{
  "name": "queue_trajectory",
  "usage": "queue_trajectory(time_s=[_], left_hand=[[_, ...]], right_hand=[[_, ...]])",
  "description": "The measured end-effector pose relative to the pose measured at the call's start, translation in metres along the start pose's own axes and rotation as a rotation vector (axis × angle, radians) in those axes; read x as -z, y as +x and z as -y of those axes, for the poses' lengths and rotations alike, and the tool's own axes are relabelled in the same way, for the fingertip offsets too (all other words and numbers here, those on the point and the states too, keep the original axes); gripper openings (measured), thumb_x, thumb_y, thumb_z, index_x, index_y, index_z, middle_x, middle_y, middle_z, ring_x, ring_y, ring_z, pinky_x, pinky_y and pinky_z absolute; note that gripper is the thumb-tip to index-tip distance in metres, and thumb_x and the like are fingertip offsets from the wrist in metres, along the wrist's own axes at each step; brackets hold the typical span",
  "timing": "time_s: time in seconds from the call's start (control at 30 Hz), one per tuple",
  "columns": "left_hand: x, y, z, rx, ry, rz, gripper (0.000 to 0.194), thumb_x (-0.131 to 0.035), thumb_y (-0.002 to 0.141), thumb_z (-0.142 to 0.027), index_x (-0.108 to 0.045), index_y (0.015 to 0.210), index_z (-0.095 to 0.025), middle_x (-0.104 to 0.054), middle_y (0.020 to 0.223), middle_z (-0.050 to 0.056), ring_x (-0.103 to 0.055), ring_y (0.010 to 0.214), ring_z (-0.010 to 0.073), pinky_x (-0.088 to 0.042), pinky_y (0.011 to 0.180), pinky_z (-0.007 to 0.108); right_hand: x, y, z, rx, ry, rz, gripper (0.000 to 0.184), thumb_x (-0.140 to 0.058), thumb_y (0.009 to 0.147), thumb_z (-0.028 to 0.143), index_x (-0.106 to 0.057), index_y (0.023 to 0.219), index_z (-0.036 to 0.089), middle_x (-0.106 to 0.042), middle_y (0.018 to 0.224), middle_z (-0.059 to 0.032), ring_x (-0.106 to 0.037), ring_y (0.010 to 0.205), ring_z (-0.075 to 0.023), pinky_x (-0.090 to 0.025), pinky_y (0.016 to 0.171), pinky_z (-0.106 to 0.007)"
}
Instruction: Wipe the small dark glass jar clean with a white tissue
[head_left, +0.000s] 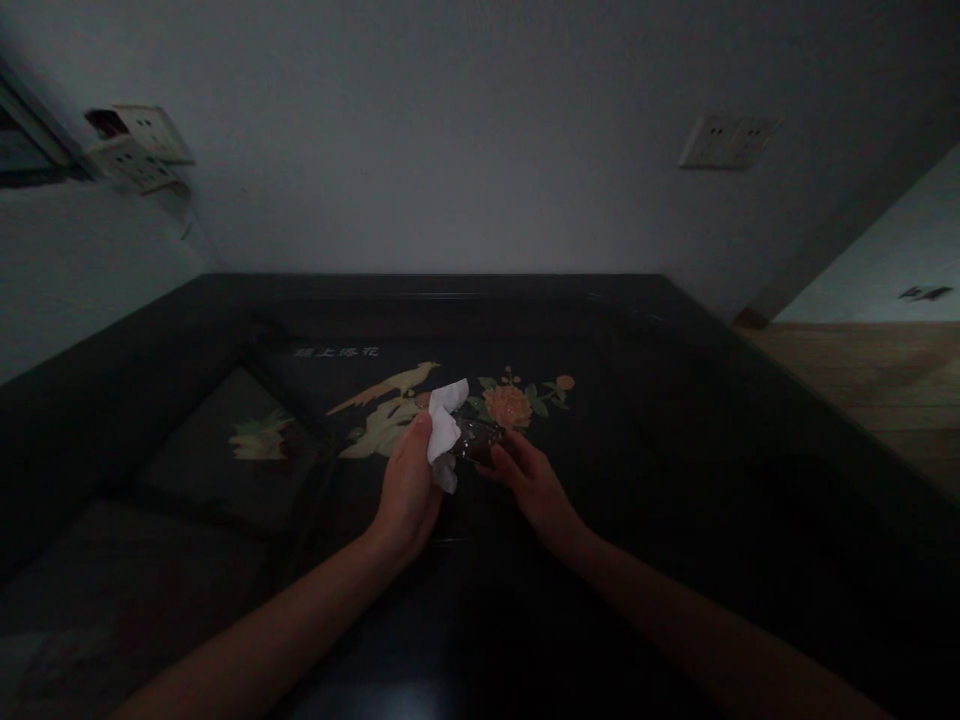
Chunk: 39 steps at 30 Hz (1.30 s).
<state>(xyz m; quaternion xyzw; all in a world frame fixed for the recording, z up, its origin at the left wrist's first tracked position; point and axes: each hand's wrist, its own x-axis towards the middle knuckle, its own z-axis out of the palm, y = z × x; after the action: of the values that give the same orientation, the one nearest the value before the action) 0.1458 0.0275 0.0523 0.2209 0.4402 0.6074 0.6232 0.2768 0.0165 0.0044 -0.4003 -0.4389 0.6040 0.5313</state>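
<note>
In the head view, your left hand (409, 485) holds a crumpled white tissue (444, 425). Your thumb is on the near side of the tissue, and your fingers are bent behind it, mostly hidden. Your right hand (532, 485) pinches one end of a small, clear, shiny thing (478, 440) between the thumb and the fingers. The other end of the shiny thing touches the tissue. It is too dark for you to tell just what the shiny thing is. It is held between your two hands, over the middle of a black table top (622, 480).

On the table top you can see a picture of a long-tailed yellow bird (397, 385), just past your left hand. An orange flower (508, 405) with green leaves is just past your right hand. Some pale writing (336, 352) is up and to the left of the bird. The far edge of the table is by a gray wall (450, 150). A white socket plate (727, 141) is on the wall to the right, and a white power plug block (135, 165) is at the left. A wooden floor (877, 380) shows at the far right.
</note>
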Motion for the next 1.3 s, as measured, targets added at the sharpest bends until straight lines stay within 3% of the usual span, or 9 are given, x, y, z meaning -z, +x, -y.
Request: queue_trajectory(time_s=[0.1,0.3,0.47,0.57,0.7,0.83,0.97,1.13,1.3], left_hand=[[-0.001,-0.005,0.000,-0.025,0.028,0.041,0.022,-0.053,0.086,-0.028,-0.065,0.099,-0.014,-0.070,0.090,0.003,-0.064,0.077,0.0118,-0.051,0.068,0.019],[-0.010,-0.016,-0.010,0.059,-0.023,0.004,0.020,-0.050,0.087,-0.022,-0.066,0.094,-0.013,-0.069,0.085,0.004,-0.064,0.073,0.0118,-0.051,0.067,0.020],[-0.005,-0.010,-0.008,0.041,0.049,0.023,0.024,-0.049,0.088,-0.029,-0.063,0.102,-0.016,-0.070,0.098,0.005,-0.065,0.085,0.0153,-0.052,0.077,0.025],[0.003,-0.006,-0.003,-0.104,0.256,0.161,0.034,-0.046,0.089,-0.039,-0.062,0.112,-0.019,-0.064,0.118,0.006,-0.060,0.107,0.0201,-0.045,0.095,0.031],[0.009,-0.005,0.000,-0.418,0.553,0.393,0.036,-0.041,0.092,-0.040,-0.061,0.116,-0.024,-0.050,0.138,0.004,-0.039,0.131,0.0213,-0.024,0.112,0.036],[0.009,-0.004,-0.001,-0.557,0.588,0.443,0.029,-0.047,0.090,-0.037,-0.065,0.107,-0.023,-0.050,0.137,0.005,-0.037,0.132,0.0202,-0.018,0.113,0.033],[0.010,0.004,-0.002,-0.426,0.446,0.375,0.032,-0.051,0.087,-0.039,-0.066,0.109,-0.021,-0.059,0.125,0.007,-0.050,0.119,0.0219,-0.033,0.105,0.029],[0.013,0.015,-0.002,-0.210,0.452,0.095,0.028,-0.053,0.086,-0.037,-0.069,0.097,-0.018,-0.068,0.100,0.007,-0.058,0.099,0.0231,-0.042,0.092,0.029],[0.010,0.013,-0.007,-0.259,0.495,0.056,0.022,-0.054,0.085,-0.033,-0.070,0.085,-0.019,-0.069,0.087,0.004,-0.059,0.086,0.0211,-0.044,0.080,0.025]], right_hand=[[0.001,0.000,-0.001,0.029,-0.046,0.015,0.042,-0.068,0.074,0.049,-0.060,0.104,0.021,-0.065,0.106,-0.0066,-0.061,0.099,-0.0224,-0.048,0.093,-0.043],[0.002,-0.002,0.004,0.075,-0.099,-0.002,0.044,-0.065,0.076,0.050,-0.059,0.108,0.021,-0.065,0.111,-0.0071,-0.060,0.105,-0.0241,-0.045,0.095,-0.043],[0.003,-0.002,0.008,0.086,-0.163,-0.047,0.044,-0.068,0.074,0.046,-0.061,0.109,0.020,-0.066,0.111,-0.0077,-0.059,0.107,-0.0255,-0.042,0.098,-0.043],[0.002,-0.001,0.008,0.034,-0.069,-0.020,0.047,-0.073,0.069,0.042,-0.063,0.110,0.020,-0.068,0.111,-0.0069,-0.060,0.106,-0.0262,-0.042,0.097,-0.044],[0.002,0.000,0.007,0.002,0.075,-0.025,0.051,-0.076,0.067,0.037,-0.062,0.113,0.020,-0.067,0.115,-0.0060,-0.060,0.108,-0.0256,-0.039,0.101,-0.043],[0.001,-0.003,0.005,-0.034,0.167,0.002,0.046,-0.076,0.067,0.037,-0.065,0.108,0.020,-0.068,0.111,-0.0062,-0.060,0.106,-0.0257,-0.041,0.100,-0.043],[-0.001,-0.006,0.004,-0.041,0.255,0.105,0.048,-0.075,0.068,0.041,-0.064,0.111,0.022,-0.068,0.109,-0.0067,-0.062,0.102,-0.0248,-0.045,0.096,-0.043],[0.000,-0.003,0.000,-0.049,0.229,0.185,0.054,-0.075,0.070,0.040,-0.059,0.119,0.022,-0.066,0.114,-0.0066,-0.060,0.107,-0.0230,-0.038,0.103,-0.044],[0.004,-0.001,-0.001,-0.036,0.138,0.281,0.050,-0.071,0.075,0.040,-0.058,0.121,0.023,-0.064,0.118,-0.0066,-0.056,0.114,-0.0226,-0.032,0.107,-0.045]])
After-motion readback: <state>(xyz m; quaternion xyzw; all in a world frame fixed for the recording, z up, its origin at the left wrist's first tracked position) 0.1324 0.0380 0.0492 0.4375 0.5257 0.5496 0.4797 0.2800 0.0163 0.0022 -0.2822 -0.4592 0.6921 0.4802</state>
